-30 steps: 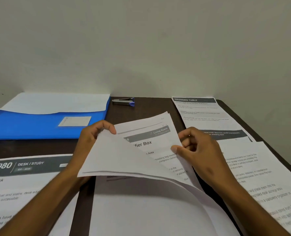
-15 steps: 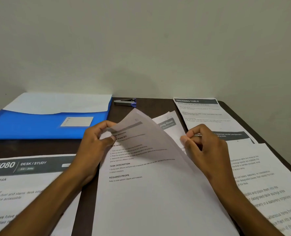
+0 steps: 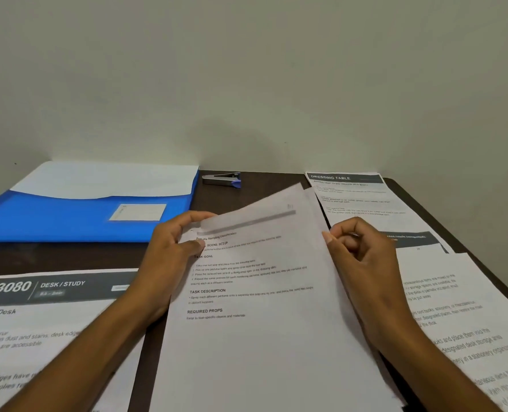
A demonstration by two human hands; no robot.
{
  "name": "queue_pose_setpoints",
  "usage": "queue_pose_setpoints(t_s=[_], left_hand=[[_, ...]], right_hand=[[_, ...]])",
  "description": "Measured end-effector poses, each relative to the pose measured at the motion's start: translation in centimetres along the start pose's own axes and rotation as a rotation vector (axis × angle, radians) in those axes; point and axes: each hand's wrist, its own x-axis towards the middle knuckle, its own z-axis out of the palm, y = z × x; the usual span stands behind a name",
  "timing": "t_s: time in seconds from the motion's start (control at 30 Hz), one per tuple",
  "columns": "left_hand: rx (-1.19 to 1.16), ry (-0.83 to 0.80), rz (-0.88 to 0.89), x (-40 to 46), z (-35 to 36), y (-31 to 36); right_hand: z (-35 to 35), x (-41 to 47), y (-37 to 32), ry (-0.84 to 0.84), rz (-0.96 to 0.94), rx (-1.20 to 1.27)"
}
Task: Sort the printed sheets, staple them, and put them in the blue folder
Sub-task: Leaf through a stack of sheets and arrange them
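Centre sheet (image 3: 264, 337): header band blurred, unreadable; bottom edge cut by frame. Left hand (image 3: 172, 257) covers its left margin and part of the "3080 DESK / STUDY" sheet (image 3: 38, 322), itself cropped left and below. Right sheet (image 3: 470, 322) cropped; body text illegible. Folder label (image 3: 138, 212) too small.

Two bare forearms are showing from the lower corners, with no sleeves reaching into view. The left hand (image 3: 172, 251) and the right hand (image 3: 363, 257) are wearing no gloves, rings, watch or bands. The fingers (image 3: 331, 237) are showing short, plain nails without polish.
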Motion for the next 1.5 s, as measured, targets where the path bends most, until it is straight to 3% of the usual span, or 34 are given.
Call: queue_pose_setpoints(t_s=[0.17, 0.23, 0.37, 0.47, 0.53, 0.6, 0.67, 0.73, 0.8, 1.07, 1.5], left_hand=[[0.046, 0.02, -0.022, 0.1, 0.1, 0.0], [0.042, 0.033, -0.025, 0.2, 0.2, -0.1], [0.079, 0.051, 0.032, 0.2, 0.0, -0.3], [0.057, 0.026, 0.069, 0.1, -0.3, -0.4], [0.064, 0.008, 0.1, 0.1, -0.4, -0.5], [0.069, 0.009, 0.113, 0.1, -0.5, -0.6], [0.024, 0.017, 0.1, 0.0, -0.4, -0.6], [0.008, 0.04, 0.098, -0.1, -0.2, -0.4], [0.034, 0.05, 0.122, 0.0, -0.2, -0.4], [0.125, 0.027, 0.156, 0.8, -0.8, -0.4], [-0.01, 0.029, 0.084, 0.0, 0.1, 0.0]], right_hand=[[0.3, -0.3, -0.6, -0.078, -0.037, 0.074], [-0.1, -0.5, -1.5, -0.21, -0.081, 0.118], [-0.9, -0.6, -3.1, -0.571, 0.011, 0.292], [-1.4, -0.6, -3.0, -0.704, 0.016, 0.278], [-1.2, -0.7, -2.9, -0.662, 0.034, 0.248], [-0.8, -0.6, -2.6, -0.495, 0.032, 0.198], [-0.7, 0.1, -1.6, -0.221, -0.037, -0.097], [-0.9, 0.6, -0.4, -0.056, -0.089, -0.465], [-1.1, 0.9, 0.3, -0.049, -0.044, -0.542], [-0.4, 0.7, 0.4, -0.063, 0.01, -0.365], [-0.5, 0.4, 0.2, -0.018, -0.147, -0.456]])
